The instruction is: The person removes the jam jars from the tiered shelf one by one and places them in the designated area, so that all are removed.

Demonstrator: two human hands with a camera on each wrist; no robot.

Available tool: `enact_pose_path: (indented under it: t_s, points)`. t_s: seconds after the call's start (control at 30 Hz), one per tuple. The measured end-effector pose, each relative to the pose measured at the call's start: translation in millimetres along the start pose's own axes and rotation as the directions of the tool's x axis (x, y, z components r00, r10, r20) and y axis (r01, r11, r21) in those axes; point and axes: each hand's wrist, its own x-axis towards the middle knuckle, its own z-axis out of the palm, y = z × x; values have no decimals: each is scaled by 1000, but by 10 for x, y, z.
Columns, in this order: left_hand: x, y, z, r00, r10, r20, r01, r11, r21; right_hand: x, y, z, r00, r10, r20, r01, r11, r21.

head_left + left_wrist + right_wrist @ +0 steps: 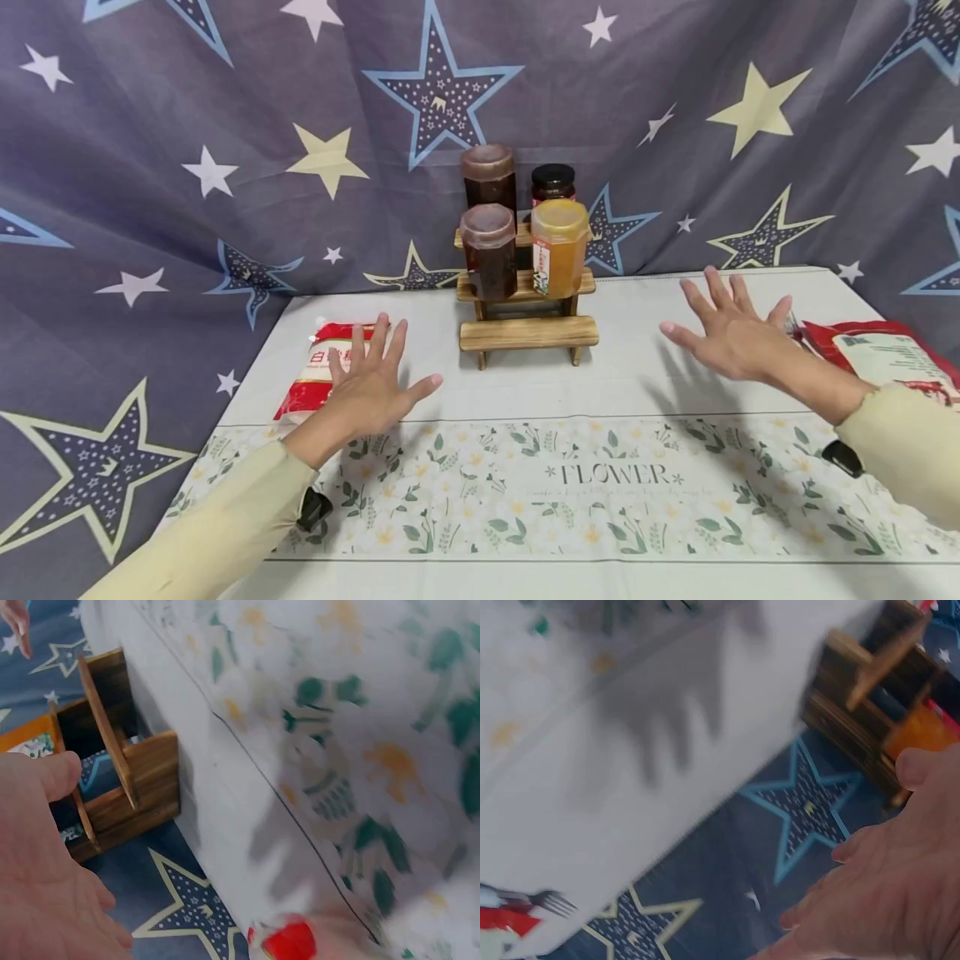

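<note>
My left hand (369, 392) hovers with spread fingers over the table's left side, partly covering a red and white bag (307, 392) with Chinese lettering. On the right, my right hand (731, 337) is held up, fingers apart and nothing in it. Just beyond its wrist lies a red bag with a pale label (885, 354); a fork (551, 902) shows by it in the right wrist view. Between the hands stands a three-step wooden rack (528, 333). Its middle step bears a dark jar (489, 254) and a yellow-orange jar (561, 250).
On the rack's top step are a tall dark jar (489, 171) and a black-lidded jar (553, 179), partly hidden by those in front. A star-patterned cloth (225, 83) hangs behind the table. The white tablecloth (487, 575) has a floral band.
</note>
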Motion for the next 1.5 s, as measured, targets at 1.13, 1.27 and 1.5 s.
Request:
enact_pose_path:
  t_s: [1.13,1.27,1.5]
  points:
    - [700,306,324,992,-125,27,102,652,-751,830,-441,-806,969,6,-248,157,760,631]
    - [759,388,377,992,-126,31,100,590,-801,930,-551,-873,973,26,-231,142,720,680]
    - [791,496,477,989,-145,-25,57,529,-847,1061,-697,-939,979,8,-203,137,711,690]
